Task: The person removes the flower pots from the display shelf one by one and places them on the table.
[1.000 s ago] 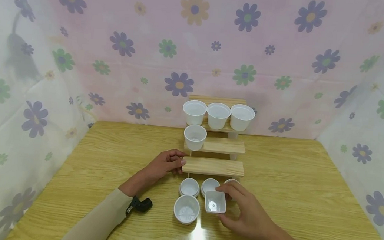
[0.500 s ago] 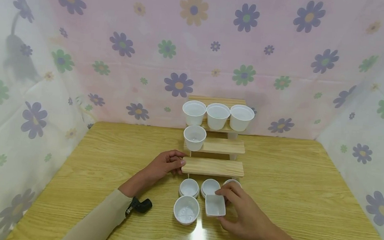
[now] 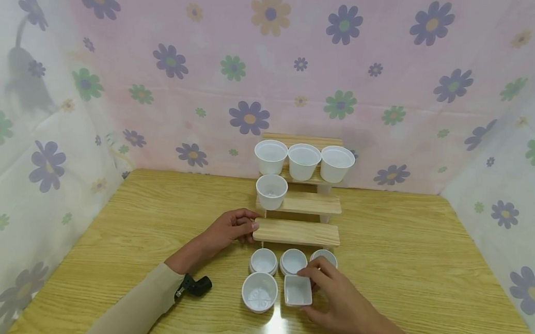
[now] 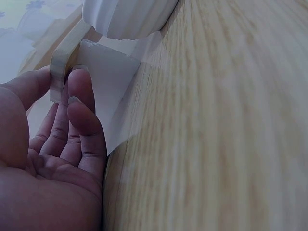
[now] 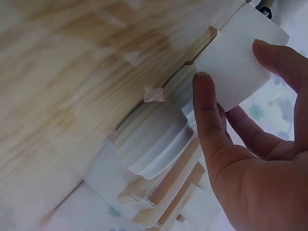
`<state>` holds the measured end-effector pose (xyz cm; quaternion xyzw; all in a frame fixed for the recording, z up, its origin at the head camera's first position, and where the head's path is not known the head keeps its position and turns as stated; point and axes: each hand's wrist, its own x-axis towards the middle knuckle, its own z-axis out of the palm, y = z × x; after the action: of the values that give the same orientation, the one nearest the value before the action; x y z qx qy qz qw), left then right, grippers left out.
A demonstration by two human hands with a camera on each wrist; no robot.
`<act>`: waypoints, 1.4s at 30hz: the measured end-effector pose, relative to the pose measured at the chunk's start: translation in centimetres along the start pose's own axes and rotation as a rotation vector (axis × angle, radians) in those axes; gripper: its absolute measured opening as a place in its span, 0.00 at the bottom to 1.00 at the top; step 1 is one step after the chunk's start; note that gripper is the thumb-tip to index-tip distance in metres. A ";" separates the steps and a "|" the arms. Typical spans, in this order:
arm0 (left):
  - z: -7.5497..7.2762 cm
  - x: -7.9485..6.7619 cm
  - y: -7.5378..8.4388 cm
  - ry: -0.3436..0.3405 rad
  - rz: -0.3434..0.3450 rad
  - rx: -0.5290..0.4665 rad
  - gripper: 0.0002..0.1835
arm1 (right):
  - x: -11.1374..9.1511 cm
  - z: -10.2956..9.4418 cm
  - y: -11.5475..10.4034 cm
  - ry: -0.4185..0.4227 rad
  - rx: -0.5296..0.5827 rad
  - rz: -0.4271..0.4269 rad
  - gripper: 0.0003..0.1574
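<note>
On the wooden stand (image 3: 297,231), third step up: three round white pots (image 3: 303,164), upright and side by side, pale insides showing.
Second step up, left end: one round white pot (image 3: 271,196), upright, its floor visible.
Front row: three small round pots (image 3: 294,261) on the wood-grained table (image 3: 154,192), mouths up, white inside.
Large round pot (image 3: 260,291): in front of the row's left pot, faint lines across its white floor.
Square pot (image 3: 298,291): just right of the large round pot, before the row's middle one; plain white, flat-walled, mouth up, pale floor showing. Whether it bears on the table, I cannot tell.
Right hand (image 3: 339,302): pinches the square pot between thumb and fingers at its right side.
Left hand (image 3: 231,230): grips the left end of the stand's lowest step, thumb and fingers on either side.
</note>
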<state>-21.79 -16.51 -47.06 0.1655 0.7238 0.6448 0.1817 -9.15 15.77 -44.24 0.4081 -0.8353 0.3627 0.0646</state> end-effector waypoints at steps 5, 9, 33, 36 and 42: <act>-0.1 0.0 -0.1 -0.001 0.008 0.004 0.21 | 0.0 0.2 0.0 -0.012 -0.024 -0.016 0.38; -0.2 0.0 -0.1 0.000 0.012 0.008 0.21 | 0.0 0.3 0.0 -0.015 -0.045 -0.034 0.39; -0.2 0.1 -0.1 -0.007 -0.002 0.011 0.21 | 0.2 0.4 -0.4 0.028 -0.047 -0.012 0.32; -0.1 0.1 -0.1 -0.012 0.004 0.012 0.21 | 0.3 0.2 -0.4 0.070 -0.049 -0.010 0.29; -0.1 0.0 -0.1 -0.013 0.005 0.022 0.21 | 0.6 -0.2 -0.5 0.137 -0.084 -0.015 0.27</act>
<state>-21.88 -16.62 -47.18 0.1733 0.7291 0.6363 0.1828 -9.25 15.31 -43.53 0.3855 -0.8403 0.3540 0.1415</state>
